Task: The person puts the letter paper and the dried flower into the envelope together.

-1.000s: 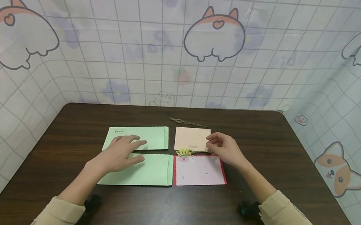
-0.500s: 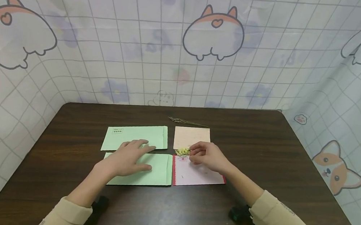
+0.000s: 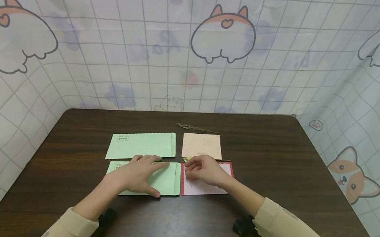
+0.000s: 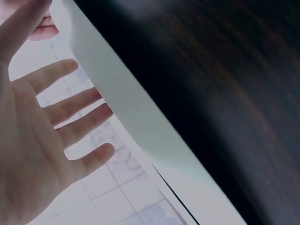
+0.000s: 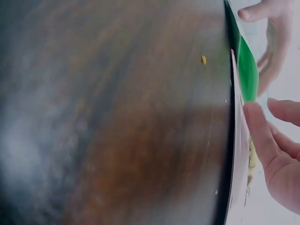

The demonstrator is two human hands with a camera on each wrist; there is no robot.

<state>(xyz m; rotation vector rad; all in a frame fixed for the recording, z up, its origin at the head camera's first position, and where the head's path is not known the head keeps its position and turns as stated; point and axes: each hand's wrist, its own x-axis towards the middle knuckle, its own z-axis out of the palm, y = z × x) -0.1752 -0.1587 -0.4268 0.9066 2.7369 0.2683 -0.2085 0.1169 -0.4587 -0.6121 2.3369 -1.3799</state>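
In the head view, my left hand [image 3: 139,176] lies spread over the nearer light green envelope [image 3: 167,179], fingers straight and apart. My right hand [image 3: 207,169] is above the pink card with a red border [image 3: 205,188], its fingers loosely bent near the card's left edge. The right wrist view shows the thumb tip beside the green envelope end [image 5: 247,70], apart from the other fingers, with nothing between them. A yellow flower sprig [image 3: 187,159] lies at the card's top edge, mostly hidden by the right hand.
A second light green envelope [image 3: 142,146] lies farther back on the dark wooden table [image 3: 172,227]. Right of it is a beige card [image 3: 201,144], with a dried grass sprig [image 3: 196,128] behind. A patterned curtain [image 3: 168,55] stands behind the table.
My right hand has moved left and nearer, from the beige card and flower stem to the pink card's left side. My left hand has shifted right over the nearer envelope.
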